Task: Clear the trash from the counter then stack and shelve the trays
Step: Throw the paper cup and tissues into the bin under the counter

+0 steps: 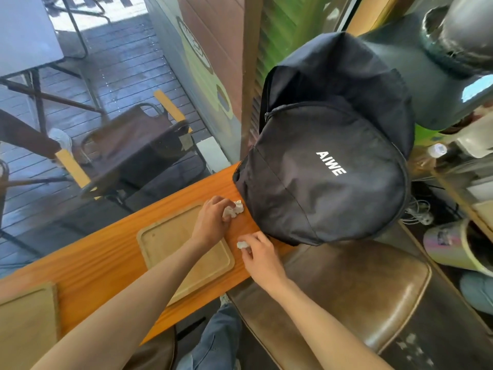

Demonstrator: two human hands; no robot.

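A narrow orange wooden counter (106,252) runs along a window. On it lies a pale wooden tray (165,244), and a second wooden tray (26,324) shows at the lower left edge. My left hand (210,220) reaches across the first tray and grips a crumpled white tissue (236,208) just beyond the tray's far right corner. My right hand (260,256) pinches a smaller white tissue ball (242,245) on the counter beside the tray's right edge.
A large black backpack (328,166) stands on the counter's right end, touching distance from both tissues. A brown leather stool (346,297) sits below it. Beyond the glass is an outdoor deck with a chair (133,145). Cups and clutter crowd the right edge.
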